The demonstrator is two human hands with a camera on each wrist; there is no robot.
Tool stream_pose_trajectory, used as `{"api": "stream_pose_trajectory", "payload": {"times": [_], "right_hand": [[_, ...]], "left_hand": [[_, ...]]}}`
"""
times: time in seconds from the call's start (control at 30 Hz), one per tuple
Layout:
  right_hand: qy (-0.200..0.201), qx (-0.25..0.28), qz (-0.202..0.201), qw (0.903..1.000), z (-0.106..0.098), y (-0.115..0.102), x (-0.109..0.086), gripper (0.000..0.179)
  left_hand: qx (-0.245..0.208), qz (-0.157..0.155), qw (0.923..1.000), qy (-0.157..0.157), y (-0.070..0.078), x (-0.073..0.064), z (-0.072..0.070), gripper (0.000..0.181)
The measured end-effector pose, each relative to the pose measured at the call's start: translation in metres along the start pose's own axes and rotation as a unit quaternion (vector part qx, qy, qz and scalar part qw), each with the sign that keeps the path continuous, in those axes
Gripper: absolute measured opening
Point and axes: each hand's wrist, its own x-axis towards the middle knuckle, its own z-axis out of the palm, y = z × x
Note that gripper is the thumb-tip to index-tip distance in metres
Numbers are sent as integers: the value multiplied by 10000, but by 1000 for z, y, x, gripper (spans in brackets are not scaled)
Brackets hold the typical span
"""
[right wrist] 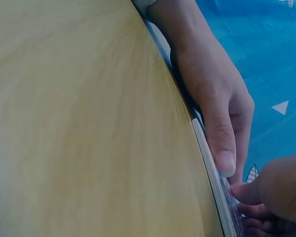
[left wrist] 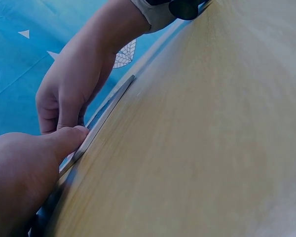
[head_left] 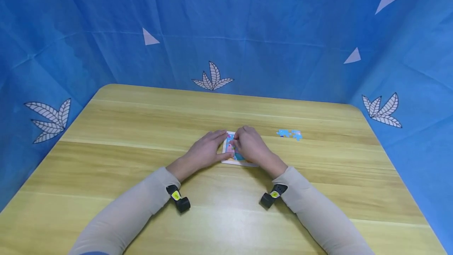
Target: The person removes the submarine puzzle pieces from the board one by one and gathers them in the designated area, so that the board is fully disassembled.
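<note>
A small jigsaw puzzle [head_left: 230,148] in a white-edged tray [head_left: 226,162] lies flat on the table, its picture blue, pink and teal. My left hand [head_left: 207,150] rests on the tray's left side, fingers along the far left corner and thumb on the near left part. Over the right half of the puzzle, my right hand [head_left: 251,146] has curled fingers, the tips pinched together at a puzzle piece, largely hidden by the hand. Seen from the left wrist, the left thumb [left wrist: 71,138] presses on the tray's edge beside the right hand [left wrist: 76,84].
Two loose blue puzzle pieces, a left one [head_left: 283,133] and a right one [head_left: 297,134], lie to the right of the tray. The wooden table [head_left: 226,215] reaches back to a blue cloth [head_left: 247,50] with white leaf and triangle prints.
</note>
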Motion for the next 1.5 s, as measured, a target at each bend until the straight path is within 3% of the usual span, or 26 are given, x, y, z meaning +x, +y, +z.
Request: {"api": "stream_pose_trajectory", "payload": {"times": [0.6,1.07,1.5], "right_hand": [[51,142,122,9998,-2,-1,1,14],[227,261,-69,9994,-1,3,0,15],[-74,770,340,9964,0,9,5,23]], "left_hand": [[-139,-142,9998,-7,-1,-1,-1,83],[-317,-290,9990,-154,0,0,-1,83],[-148,-156,9997,-107,0,0,0,84]]}}
